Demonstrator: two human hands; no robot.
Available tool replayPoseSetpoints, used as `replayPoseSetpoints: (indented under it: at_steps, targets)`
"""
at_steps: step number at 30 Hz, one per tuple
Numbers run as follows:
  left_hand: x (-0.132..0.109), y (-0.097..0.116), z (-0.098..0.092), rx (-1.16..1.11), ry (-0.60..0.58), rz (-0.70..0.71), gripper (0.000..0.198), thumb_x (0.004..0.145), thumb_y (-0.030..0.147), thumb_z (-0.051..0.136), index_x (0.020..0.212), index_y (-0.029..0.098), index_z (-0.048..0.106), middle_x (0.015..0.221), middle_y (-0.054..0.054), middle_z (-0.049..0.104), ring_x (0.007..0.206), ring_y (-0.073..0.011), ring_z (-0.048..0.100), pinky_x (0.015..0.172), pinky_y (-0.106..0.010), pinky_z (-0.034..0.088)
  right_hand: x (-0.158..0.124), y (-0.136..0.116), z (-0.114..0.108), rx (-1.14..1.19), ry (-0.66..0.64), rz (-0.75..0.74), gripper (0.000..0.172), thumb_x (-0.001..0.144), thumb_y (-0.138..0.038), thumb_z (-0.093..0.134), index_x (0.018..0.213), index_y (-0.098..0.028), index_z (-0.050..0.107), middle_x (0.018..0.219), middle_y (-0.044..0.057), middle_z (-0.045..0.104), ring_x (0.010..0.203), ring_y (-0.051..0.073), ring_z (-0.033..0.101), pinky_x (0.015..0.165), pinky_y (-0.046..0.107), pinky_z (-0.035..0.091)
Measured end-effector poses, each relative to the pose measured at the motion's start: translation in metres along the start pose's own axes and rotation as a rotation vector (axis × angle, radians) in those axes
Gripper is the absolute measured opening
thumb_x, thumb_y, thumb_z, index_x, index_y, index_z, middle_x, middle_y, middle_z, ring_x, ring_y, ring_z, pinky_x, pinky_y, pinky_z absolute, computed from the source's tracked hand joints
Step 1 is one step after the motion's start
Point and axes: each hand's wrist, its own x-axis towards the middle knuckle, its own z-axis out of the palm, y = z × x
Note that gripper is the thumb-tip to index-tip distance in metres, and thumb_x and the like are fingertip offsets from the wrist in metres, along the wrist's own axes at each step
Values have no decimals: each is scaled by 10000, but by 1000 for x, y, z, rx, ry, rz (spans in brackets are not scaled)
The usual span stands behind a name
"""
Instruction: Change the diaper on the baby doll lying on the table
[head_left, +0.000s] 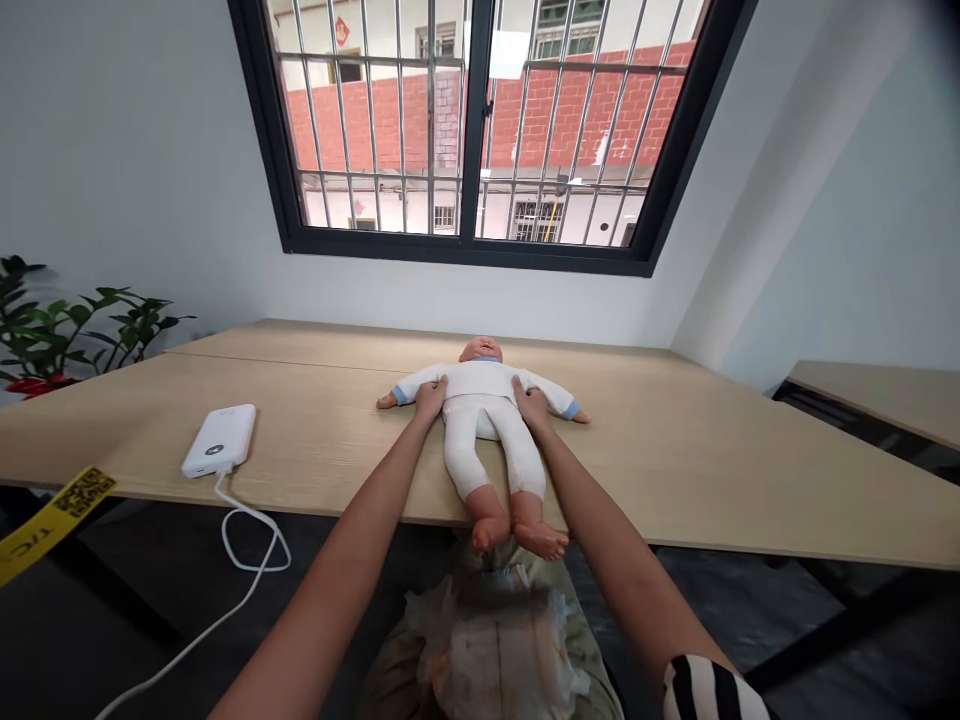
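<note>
A baby doll (484,400) in a white suit lies on its back on the wooden table (675,470), head toward the window, bare feet hanging over the near edge. My left hand (430,398) rests on the doll's side under its arm. My right hand (529,402) presses the opposite side of its torso. Both hands grip the doll's trunk. A crumpled white diaper (495,650) lies in my lap below the table edge.
A white power bank (220,439) lies on the table at the left, its white cable (247,560) hanging off the edge. A green plant (60,335) stands at far left. Yellow tape (52,515) hangs near the left edge. A second table (877,395) is at right.
</note>
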Motion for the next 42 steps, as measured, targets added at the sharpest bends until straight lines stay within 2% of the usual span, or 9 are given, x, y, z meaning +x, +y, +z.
replayPoseSetpoints:
  at_steps: [3, 8, 16, 18, 22, 27, 32, 38, 42]
  targets:
    - [0, 4, -5, -75, 68, -53, 470, 871, 495, 434, 500, 213, 493, 552, -93, 578, 578, -233, 572, 604, -338, 402, -5, 4, -11, -122, 23, 7, 575, 905, -589, 392, 477, -213, 462, 547, 85, 582, 562, 203, 517, 607, 309, 351]
    - [1, 17, -10, -398, 138, -202, 447, 892, 430, 440, 498, 225, 387, 399, 10, 381, 392, -113, 368, 468, -280, 305, -17, 8, -25, -166, 56, 1, 542, 923, -536, 366, 612, -172, 621, 641, 87, 658, 596, 184, 544, 622, 270, 363]
    - [-8, 30, -33, -798, -224, -146, 554, 921, 446, 403, 470, 212, 182, 405, 50, 184, 357, -70, 204, 402, -237, 252, -23, 8, -28, -146, 76, -7, 451, 907, -438, 392, 680, -168, 673, 657, 92, 668, 646, 180, 574, 651, 256, 391]
    - [-9, 30, -35, -850, -254, -131, 558, 910, 473, 415, 475, 214, 181, 414, 53, 180, 364, -70, 201, 400, -235, 251, -24, 7, -29, -158, 68, -19, 452, 906, -436, 384, 656, -172, 653, 645, 88, 659, 647, 180, 568, 652, 258, 386]
    - [-7, 31, -28, -711, -243, -129, 477, 826, 519, 499, 514, 222, 295, 455, 47, 304, 407, -82, 313, 432, -240, 294, -25, 4, -28, -104, 57, -57, 424, 873, -472, 422, 617, -177, 589, 644, 62, 637, 626, 165, 533, 650, 260, 375]
    - [-18, 33, -17, -508, -300, 45, 160, 636, 282, 663, 678, 178, 548, 625, 29, 496, 535, -85, 412, 502, -217, 312, -25, -1, -24, 271, -79, -60, 244, 768, -362, 490, 834, -163, 615, 751, 29, 635, 699, 143, 526, 650, 223, 406]
    - [-33, 36, -19, -349, -457, 110, 315, 576, 237, 664, 882, 176, 622, 778, 11, 568, 642, -119, 469, 575, -228, 351, -28, -1, -22, 351, -224, -125, 258, 656, -252, 531, 882, -161, 616, 772, 6, 607, 698, 126, 504, 653, 219, 414]
    - [-26, 29, -20, -320, -273, 154, 211, 607, 310, 716, 709, 165, 602, 681, 9, 556, 625, -128, 479, 587, -247, 355, -18, 9, -24, 486, -141, 15, 209, 670, -331, 615, 779, -153, 613, 698, 0, 596, 630, 104, 493, 609, 217, 411]
    - [-20, 21, -19, -387, -196, 127, 219, 616, 314, 727, 693, 169, 583, 644, 24, 547, 574, -111, 472, 551, -238, 361, -12, 14, -33, 627, -235, 153, 200, 659, -322, 671, 735, -155, 591, 602, -29, 546, 529, 71, 445, 513, 195, 370]
